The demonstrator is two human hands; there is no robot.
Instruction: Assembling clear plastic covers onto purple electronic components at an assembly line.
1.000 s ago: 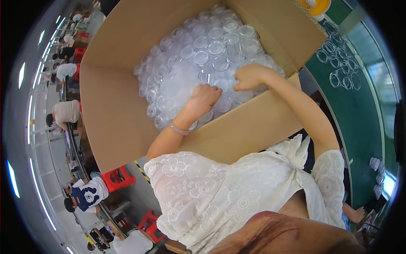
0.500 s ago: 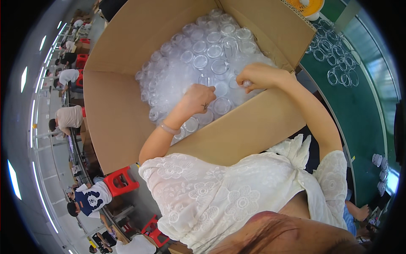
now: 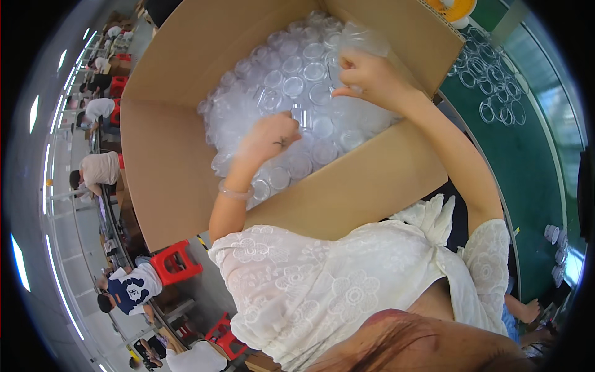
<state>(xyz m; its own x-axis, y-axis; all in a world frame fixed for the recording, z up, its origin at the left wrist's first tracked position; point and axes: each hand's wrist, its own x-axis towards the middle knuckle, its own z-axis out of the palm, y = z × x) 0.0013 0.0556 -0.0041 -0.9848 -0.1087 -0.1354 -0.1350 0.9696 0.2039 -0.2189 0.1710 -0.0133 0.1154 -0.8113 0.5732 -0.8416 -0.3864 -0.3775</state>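
Observation:
A large cardboard box [image 3: 167,167] stands open in front of me, filled with many clear round plastic containers [image 3: 294,85]. Thin clear plastic film [image 3: 367,40] bunches up at the box's far right, around my right hand. My right hand [image 3: 375,77] is closed on that film, thumb pointing left. Over the middle left of the pile is my left hand [image 3: 273,135], slightly blurred, fingers curled inward. What it holds, if anything, is hidden. A clear cylindrical container [image 3: 302,115] lies right beside its fingertips.
To the right, a green table [image 3: 527,167] bears a cluster of clear rings [image 3: 496,80] and an orange round object [image 3: 457,9] beyond the box. Several people sit along a workbench at the left, near red stools [image 3: 176,268]. The box's near flap [image 3: 353,192] lies against my front.
My right hand has moved farther away and up, with film now raised beside it. My left hand has shifted slightly left and away, exposing more of the containers near me.

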